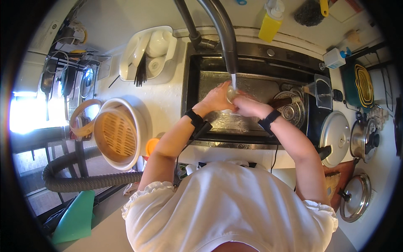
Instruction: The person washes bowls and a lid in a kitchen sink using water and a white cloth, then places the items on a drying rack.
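Observation:
Water (pixel 233 81) runs from the dark faucet (pixel 230 53) onto my two hands, which meet over the metal sink basin (pixel 214 124). My left hand (pixel 217 98) curls around a pale, whitish item (pixel 232 94) from the left, thumb toward me. From the other side my right hand (pixel 248 103) presses against the same item. Fingers and water hide most of it, so its kind cannot be told. A white edge shows just below the hands. At the basin's right lies a round perforated metal disc (pixel 288 110), with a dark-handled brush-like tool (pixel 281 102) across it.
Left of the sink stand a white dish tub (pixel 171 67) with bowls and dark chopsticks, and a bamboo steamer (pixel 118 134) in a white basin. A yellow pump bottle (pixel 270 25) stands behind. On the right are a pressure-cooker lid (pixel 335 138) and a clear plastic container (pixel 323 91).

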Tool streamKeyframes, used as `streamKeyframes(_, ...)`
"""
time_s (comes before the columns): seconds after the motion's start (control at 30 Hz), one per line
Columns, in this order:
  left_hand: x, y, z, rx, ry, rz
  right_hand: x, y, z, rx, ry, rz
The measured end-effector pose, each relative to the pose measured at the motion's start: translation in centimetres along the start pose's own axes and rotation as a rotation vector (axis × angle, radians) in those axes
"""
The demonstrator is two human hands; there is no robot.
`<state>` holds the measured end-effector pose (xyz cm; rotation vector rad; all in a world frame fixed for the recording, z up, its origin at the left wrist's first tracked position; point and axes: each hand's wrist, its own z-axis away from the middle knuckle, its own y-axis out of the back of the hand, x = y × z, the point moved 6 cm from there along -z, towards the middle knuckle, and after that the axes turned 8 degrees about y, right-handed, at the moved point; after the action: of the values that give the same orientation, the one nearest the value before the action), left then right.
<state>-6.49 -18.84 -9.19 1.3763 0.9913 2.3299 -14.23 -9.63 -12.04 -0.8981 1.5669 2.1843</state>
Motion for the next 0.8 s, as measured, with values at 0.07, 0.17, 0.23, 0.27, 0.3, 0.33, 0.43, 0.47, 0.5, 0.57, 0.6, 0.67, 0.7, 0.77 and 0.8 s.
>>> streamKeyframes(0.07, -0.9, -0.2, -0.2, -0.074, 0.052, 0.296, 1.7, -0.4, 0.4, 0.012, -0.120, -0.396)
streamKeyframes(0.17, -4.6, -1.7, 0.1, 0.068, 0.176, 0.670, -0.3, 1.8, -0.3, 0.295, 0.078, -0.877)
streamKeyframes(0.23, -2.8, -2.8, 1.5, -0.126, 0.385, 1.049, -0.9, 2.5, 0.2, 0.409, 0.013, -1.021)
streamKeyframes(0.27, -2.3, -3.3, 2.1, -0.183, 0.406, 1.245, -1.7, 2.8, 0.3, 0.471, -0.070, -1.091)
streamKeyframes(0.3, -1.5, -3.9, 2.4, -0.253, 0.424, 1.440, -1.9, 2.8, 0.8, 0.540, -0.160, -1.159)
streamKeyframes(0.33, -1.1, -3.9, 2.2, -0.257, 0.473, 1.448, -0.9, 1.7, 0.3, 0.549, -0.147, -1.327)
streamKeyframes(0.43, -1.7, -3.4, 2.1, -0.343, 0.663, 1.555, -3.1, 1.9, 1.8, 0.460, -0.066, -1.358)
streamKeyframes(0.47, -2.4, -3.3, 1.8, -0.354, 0.653, 1.544, -3.9, 2.7, 2.1, 0.416, -0.002, -1.015)
streamKeyframes(0.5, -2.3, -3.3, 1.8, -0.433, 0.687, 1.518, -4.5, 3.3, 2.5, 0.369, 0.053, -0.671)
streamKeyframes(0.57, -2.2, -3.5, 2.1, -0.589, 0.754, 1.460, -5.8, 3.5, 3.2, 0.253, 0.148, 0.014)
streamKeyframes(0.6, -2.3, -3.6, 1.6, -0.582, 0.760, 1.420, -5.5, 3.6, 3.2, 0.238, 0.087, -0.067)
streamKeyframes(0.67, -2.2, -3.6, 1.3, -0.446, 0.604, 1.574, -5.4, 3.6, 2.7, 0.212, -0.033, -0.234)
streamKeyframes(0.7, -1.9, -3.9, 1.2, -0.392, 0.530, 1.644, -5.0, 3.3, 2.7, 0.204, -0.104, -0.324)
streamKeyframes(0.77, -0.9, -4.4, 1.3, -0.246, 0.573, 1.685, -2.0, 0.5, 1.2, 0.408, -0.081, -0.654)
streamKeyframes(0.8, -1.4, -4.9, 1.5, -0.138, 0.533, 1.560, -1.9, 0.3, 0.3, 0.430, -0.135, -0.724)
